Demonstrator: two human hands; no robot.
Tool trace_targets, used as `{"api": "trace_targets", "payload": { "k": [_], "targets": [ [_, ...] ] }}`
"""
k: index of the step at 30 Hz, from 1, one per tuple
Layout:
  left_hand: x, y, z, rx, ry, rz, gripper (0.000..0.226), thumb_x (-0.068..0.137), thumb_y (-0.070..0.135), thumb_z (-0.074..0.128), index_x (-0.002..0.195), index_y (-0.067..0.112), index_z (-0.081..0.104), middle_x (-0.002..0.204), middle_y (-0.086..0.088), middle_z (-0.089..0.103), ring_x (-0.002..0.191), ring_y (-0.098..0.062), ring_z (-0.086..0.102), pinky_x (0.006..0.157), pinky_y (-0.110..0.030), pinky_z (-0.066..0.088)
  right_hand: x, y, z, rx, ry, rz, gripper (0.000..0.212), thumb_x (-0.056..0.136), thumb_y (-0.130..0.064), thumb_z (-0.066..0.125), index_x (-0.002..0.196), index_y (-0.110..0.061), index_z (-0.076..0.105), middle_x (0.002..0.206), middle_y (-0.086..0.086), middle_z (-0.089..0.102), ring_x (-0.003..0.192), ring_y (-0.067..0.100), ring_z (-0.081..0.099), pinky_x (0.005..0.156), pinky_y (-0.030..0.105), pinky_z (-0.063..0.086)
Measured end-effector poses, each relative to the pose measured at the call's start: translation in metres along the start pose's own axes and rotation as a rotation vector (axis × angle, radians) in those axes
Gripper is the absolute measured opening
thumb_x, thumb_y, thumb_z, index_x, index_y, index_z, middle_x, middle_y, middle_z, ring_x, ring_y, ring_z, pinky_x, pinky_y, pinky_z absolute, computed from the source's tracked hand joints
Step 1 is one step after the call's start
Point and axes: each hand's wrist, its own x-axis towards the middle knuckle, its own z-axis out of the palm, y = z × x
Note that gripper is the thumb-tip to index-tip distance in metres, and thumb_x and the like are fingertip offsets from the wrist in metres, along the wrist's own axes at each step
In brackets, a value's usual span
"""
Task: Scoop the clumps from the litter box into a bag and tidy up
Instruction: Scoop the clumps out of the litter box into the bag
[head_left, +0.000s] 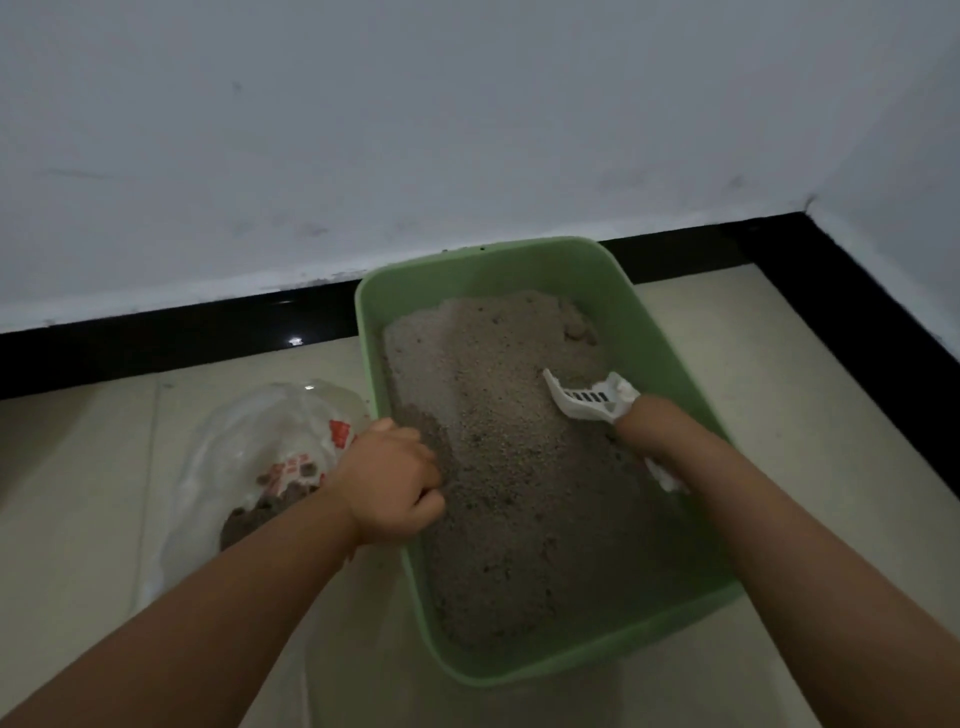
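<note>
Here the green litter box sits on the floor against the far wall, filled with grey litter. The left hand grips its left rim, fingers curled over the edge. The right hand is mostly hidden behind its wrist but holds a white slotted scoop above the litter. A clear plastic bag holding dark clumps lies just left of the box.

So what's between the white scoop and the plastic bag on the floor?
In the head view, litter in the green box, then its left wall with the left hand gripping it, separate the scoop from the bag.
</note>
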Motion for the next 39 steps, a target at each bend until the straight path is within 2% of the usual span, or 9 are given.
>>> {"api": "trace_targets", "payload": {
  "k": [2,3,5,9,15,24,30,35,39],
  "targets": [
    [0.001,0.000,0.002,-0.001,0.020,-0.003,0.034,0.066,0.032,0.037,0.036,0.019,0.045,0.038,0.004,0.040,0.041,-0.012,0.034,0.048,-0.022,0.038,0.018,-0.015,0.006,-0.039,0.033,-0.019,0.045,0.099,-0.015,0.034,0.143,-0.007,0.029,0.144,0.025,0.035,0.098,0.032,0.059,0.079,0.033,0.049],
    [0.001,0.000,0.003,0.001,0.027,-0.005,0.034,0.066,0.032,0.037,0.036,0.019,0.045,0.038,0.004,0.040,0.043,-0.012,0.029,0.051,-0.021,0.035,0.025,-0.023,0.009,-0.033,0.019,0.014,0.048,0.100,-0.017,0.034,0.146,-0.014,0.022,0.151,0.021,0.022,0.121,0.039,0.047,0.095,0.043,0.043],
    [0.000,0.000,0.006,0.028,0.045,-0.022,0.034,0.067,0.031,0.037,0.036,0.020,0.045,0.038,0.004,0.039,0.046,-0.011,0.025,0.053,-0.021,0.030,0.034,-0.038,0.016,0.012,-0.010,0.050,0.053,0.101,-0.021,0.033,0.149,-0.023,0.009,0.154,0.019,0.012,0.130,0.045,0.035,0.100,0.054,0.036],
    [0.001,0.001,0.005,0.027,0.028,-0.043,0.035,0.067,0.031,0.036,0.036,0.018,0.048,0.038,0.003,0.041,0.041,-0.016,0.038,0.053,-0.022,0.034,0.048,-0.052,0.017,0.211,0.047,0.130,0.059,0.100,-0.043,0.024,0.148,-0.011,0.013,0.146,0.031,0.025,0.123,0.051,0.041,0.098,0.057,0.037],
    [0.003,0.002,0.006,0.013,0.027,-0.077,0.036,0.068,0.030,0.037,0.038,0.015,0.051,0.039,0.001,0.043,0.042,-0.017,0.043,0.059,-0.024,0.026,0.068,-0.022,0.027,-0.330,0.238,-0.261,0.040,0.098,-0.009,0.026,0.135,0.006,0.033,0.124,0.030,0.054,0.113,0.040,0.053,0.090,0.040,0.042],
    [0.004,0.004,0.002,0.041,-0.026,-0.113,0.034,0.068,0.029,0.037,0.038,0.016,0.048,0.041,0.002,0.042,0.043,-0.017,0.043,0.058,-0.021,0.027,0.069,0.000,0.027,-0.143,0.391,-0.443,0.029,0.096,-0.012,0.042,0.100,0.013,0.057,0.106,0.034,0.059,0.098,0.043,0.057,0.080,0.041,0.041],
    [0.002,0.008,-0.001,0.037,-0.013,-0.147,0.036,0.067,0.029,0.035,0.036,0.017,0.047,0.040,0.005,0.035,0.050,-0.011,0.023,0.056,-0.023,0.025,0.052,-0.002,0.028,0.086,0.374,-0.549,0.026,0.095,-0.014,0.045,0.070,-0.011,0.040,0.068,0.007,0.045,0.073,0.021,0.044,0.061,0.024,0.023],
    [0.002,0.012,-0.005,0.033,-0.088,-0.156,0.047,0.070,0.033,0.022,0.048,0.012,0.058,0.049,-0.001,0.047,0.053,-0.019,0.042,0.062,-0.028,0.028,0.022,0.007,0.034,-0.029,0.286,-0.655,0.030,0.095,-0.018,0.046,0.066,-0.013,0.039,0.061,-0.001,0.039,0.059,0.015,0.038,0.052,0.027,0.025],
    [-0.002,0.014,-0.005,0.007,-0.105,-0.220,0.059,0.071,0.037,0.015,0.061,0.006,0.064,0.059,-0.006,0.051,0.067,-0.016,0.030,0.069,-0.028,0.019,-0.005,0.022,0.035,-0.027,0.275,-0.686,0.042,0.095,-0.016,0.047,0.058,-0.026,0.029,0.057,-0.008,0.034,0.053,0.003,0.032,0.049,0.021,0.026]
  ]
}}
